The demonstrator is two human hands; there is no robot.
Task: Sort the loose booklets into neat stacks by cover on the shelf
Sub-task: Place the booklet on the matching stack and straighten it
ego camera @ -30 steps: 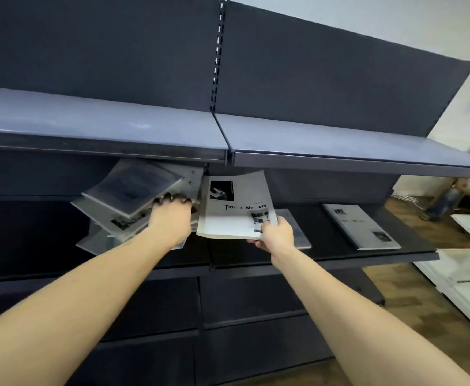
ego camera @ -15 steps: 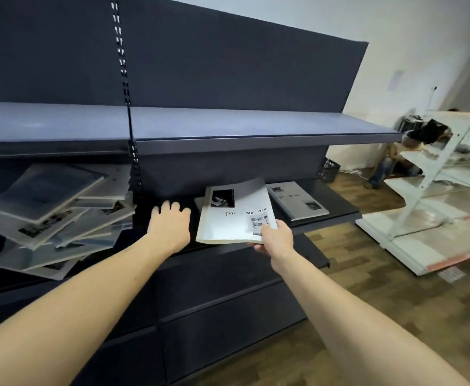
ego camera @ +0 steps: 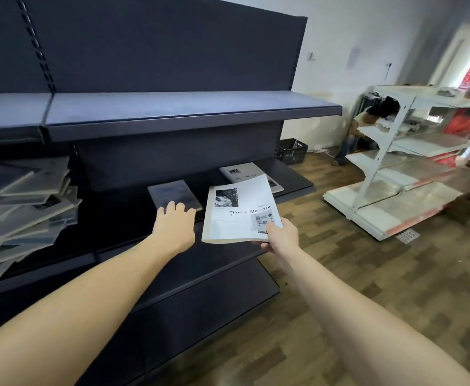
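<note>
Booklet [ego camera: 239, 213] pinched in right fingers [ego camera: 270, 227]

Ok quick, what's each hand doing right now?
Left hand: open, fingers resting on the dark booklet.
Right hand: holding the white booklet by its corner.

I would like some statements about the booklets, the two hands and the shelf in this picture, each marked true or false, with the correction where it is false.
1. The right hand holds a white booklet by its near corner. True.
2. The left hand grips a booklet and lifts it. False: its fingers lie on the near edge of a dark booklet that rests flat on the shelf.
3. A loose pile of booklets lies at the left. True.
4. No white booklet lies on the shelf yet. False: another white-cover booklet already lies behind the held one.
</note>
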